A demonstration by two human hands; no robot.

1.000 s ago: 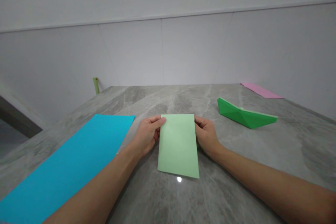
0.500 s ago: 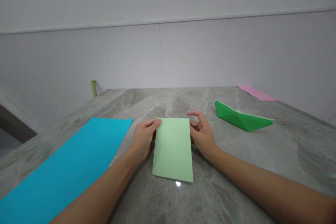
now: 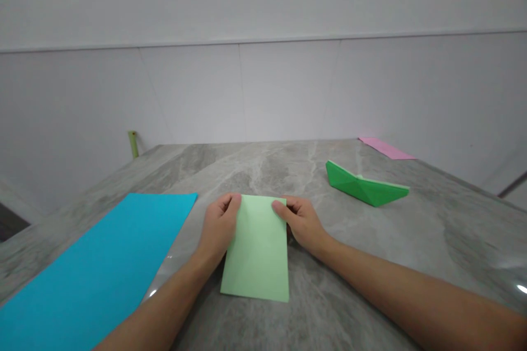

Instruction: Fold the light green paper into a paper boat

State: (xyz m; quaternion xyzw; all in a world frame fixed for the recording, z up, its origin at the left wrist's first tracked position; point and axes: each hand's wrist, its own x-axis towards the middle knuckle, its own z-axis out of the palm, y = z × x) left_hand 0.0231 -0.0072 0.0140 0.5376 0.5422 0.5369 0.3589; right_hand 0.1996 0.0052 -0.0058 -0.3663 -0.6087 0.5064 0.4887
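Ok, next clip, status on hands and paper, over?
Left hand and right hand pinch far corners of light green paper, flat on table. Blue sheet left, green paper boat right, both apart.

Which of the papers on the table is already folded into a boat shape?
The dark green paper, right of the hands. The blue sheet, pink sheet and hand-held light green paper all lie flat.

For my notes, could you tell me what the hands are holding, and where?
Both hands grip the light green paper at its far corners: left hand on the left corner, right hand on the right.
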